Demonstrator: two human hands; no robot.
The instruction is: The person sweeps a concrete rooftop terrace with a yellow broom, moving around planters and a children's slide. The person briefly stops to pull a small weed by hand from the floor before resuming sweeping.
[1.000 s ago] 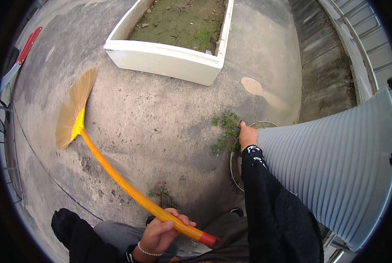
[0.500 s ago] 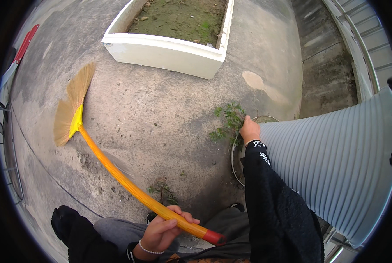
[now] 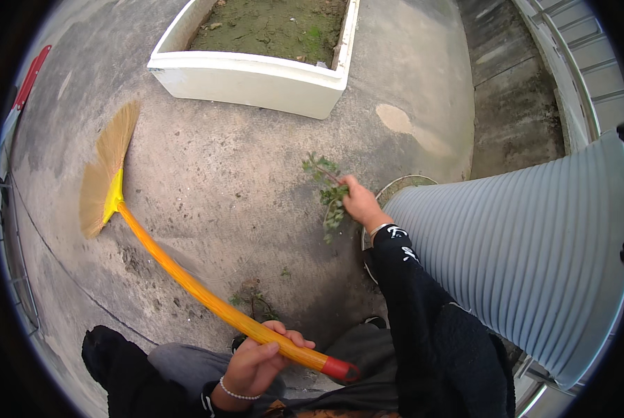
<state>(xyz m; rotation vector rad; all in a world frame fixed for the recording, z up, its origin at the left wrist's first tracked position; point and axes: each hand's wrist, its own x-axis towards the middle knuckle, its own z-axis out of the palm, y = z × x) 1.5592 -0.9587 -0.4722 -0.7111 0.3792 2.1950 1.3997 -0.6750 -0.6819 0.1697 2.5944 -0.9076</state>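
Observation:
My left hand [image 3: 257, 366] grips a broom [image 3: 179, 273] near the red end of its orange handle. The broom stretches toward the far left, its fan of straw bristles [image 3: 108, 167] and yellow collar over the concrete. Out at centre right, my right hand [image 3: 362, 202] is closed round the stem of a leafy green plant [image 3: 331, 205], held above the floor with its leaves to the left. Beside that wrist are a ridged grey cylinder [image 3: 514, 237] and the pale rim of a round container [image 3: 399, 179], partly behind it and my sleeve.
A white trough of soil [image 3: 249, 83] stands at the far side. Another small plant [image 3: 255, 301] lies near my feet. At the left edge is a red-handled tool [image 3: 32, 76]. A stained low wall [image 3: 514, 90] and a railing run along the right.
My right hand has moved left, away from the round container's rim, carrying the plant with it. The left hand still holds the broom in nearly the same place.

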